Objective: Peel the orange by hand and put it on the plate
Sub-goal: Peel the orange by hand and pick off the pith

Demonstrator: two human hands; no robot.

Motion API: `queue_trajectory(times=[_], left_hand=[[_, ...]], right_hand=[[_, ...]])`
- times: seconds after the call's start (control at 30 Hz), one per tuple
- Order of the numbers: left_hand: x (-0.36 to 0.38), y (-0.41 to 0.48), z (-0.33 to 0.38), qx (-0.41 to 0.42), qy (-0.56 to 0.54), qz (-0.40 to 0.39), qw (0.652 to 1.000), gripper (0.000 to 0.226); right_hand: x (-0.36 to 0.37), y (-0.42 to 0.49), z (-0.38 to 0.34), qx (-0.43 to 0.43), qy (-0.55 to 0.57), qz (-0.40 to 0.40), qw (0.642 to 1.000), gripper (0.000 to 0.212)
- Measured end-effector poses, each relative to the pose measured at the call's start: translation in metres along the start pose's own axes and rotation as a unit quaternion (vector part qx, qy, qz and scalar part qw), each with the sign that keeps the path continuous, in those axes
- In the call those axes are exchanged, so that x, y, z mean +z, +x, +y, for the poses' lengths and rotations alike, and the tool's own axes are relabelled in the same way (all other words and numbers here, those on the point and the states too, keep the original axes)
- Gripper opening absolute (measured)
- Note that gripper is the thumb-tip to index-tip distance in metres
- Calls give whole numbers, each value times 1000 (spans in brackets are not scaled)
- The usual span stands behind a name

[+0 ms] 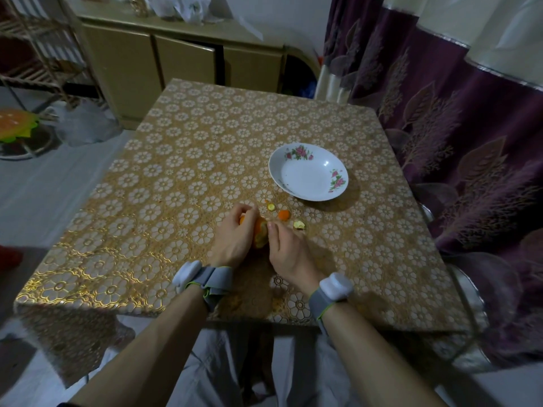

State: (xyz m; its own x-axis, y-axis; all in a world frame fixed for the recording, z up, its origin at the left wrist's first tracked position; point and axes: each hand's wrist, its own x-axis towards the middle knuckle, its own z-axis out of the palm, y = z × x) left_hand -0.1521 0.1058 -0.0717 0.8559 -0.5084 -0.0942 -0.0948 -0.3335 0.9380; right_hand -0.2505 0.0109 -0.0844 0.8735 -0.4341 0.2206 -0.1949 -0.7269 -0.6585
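Peeling partly done.
My left hand point(235, 233) grips the orange point(260, 233); right hand point(286, 248) fingertips pinch rind. Scraps point(283, 214) at one o'clock, plate point(308, 174) bare.

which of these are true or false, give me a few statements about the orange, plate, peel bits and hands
1. The plate has nothing in it. True.
2. The orange lies on the plate. False: it is held between both hands, above the table.
3. Peel bits lie on the table between the hands and the plate. True.
4. The left hand rests flat on the table, away from the orange. False: it grips the orange.
5. The orange is fully peeled. False: orange skin still shows on it; the right hand works at its side.
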Motion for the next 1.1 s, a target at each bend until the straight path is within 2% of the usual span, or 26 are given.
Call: queue_trajectory(times=[0.1, 0.23, 0.47, 0.57, 0.7, 0.9, 1.1], left_hand=[[1, 1, 3, -10, 6, 7, 1000, 22], [1, 1, 5, -23, 4, 12, 1000, 23], [-2, 1, 6, -27, -28, 3, 999, 23], [-3, 1, 7, -23, -35, 4, 999, 21], [-1, 3, 5, -17, -1, -6, 1000, 17], [2, 1, 6, -20, -1, 10, 1000, 15], [4, -2, 4, 6, -7, 17, 1000, 18]], right_hand=[[2, 2, 2, 0, -50, -14, 999, 26], [5, 5, 0, 23, -64, -3, 998, 21], [11, -2, -1, 12, 65, 68, 995, 25], [11, -1, 0, -7, 74, 69, 995, 24], [15, -1, 3, -1, 30, 78, 997, 23], [14, 0, -6, 52, -27, 54, 997, 19], [13, 2, -12, 112, 5, 62, 992, 23]])
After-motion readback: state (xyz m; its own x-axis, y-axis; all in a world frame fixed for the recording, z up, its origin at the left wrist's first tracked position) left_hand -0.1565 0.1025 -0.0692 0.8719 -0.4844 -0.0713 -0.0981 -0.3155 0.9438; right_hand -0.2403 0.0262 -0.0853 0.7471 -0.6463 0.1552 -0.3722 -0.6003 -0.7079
